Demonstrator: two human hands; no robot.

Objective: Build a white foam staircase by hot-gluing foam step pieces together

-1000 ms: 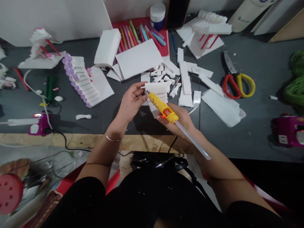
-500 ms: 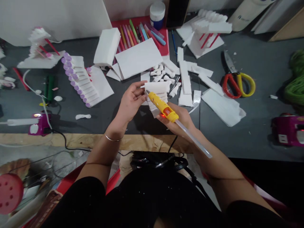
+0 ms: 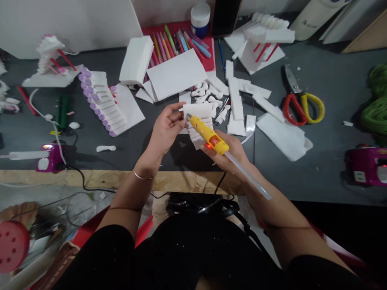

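Observation:
My right hand point(image 3: 231, 151) is wrapped round a yellow hot glue gun point(image 3: 207, 132), with a long clear glue stick point(image 3: 250, 177) poking out of its back end. A small red light glows on the gun. Its nozzle points up and left at the edge of a small white stepped staircase model point(image 3: 198, 108). My left hand point(image 3: 166, 129) pinches the left side of that model between thumb and fingers, close to the nozzle. The gun covers part of the steps. Just beyond lie several small white twisted pieces point(image 3: 208, 90).
White strips point(image 3: 236, 94) lie right of the model, and scissors point(image 3: 298, 96) farther right. A staircase with purple-tipped posts point(image 3: 104, 104) stands left. Felt-tip pens point(image 3: 169, 42) are at the back. Purple power sockets point(image 3: 51, 158) sit near the front edge, with a black cable trailing from one.
The glue gun's tip and the staircase model have shifted only very slightly. Both hands keep the same grip, and the surroundings look unchanged.

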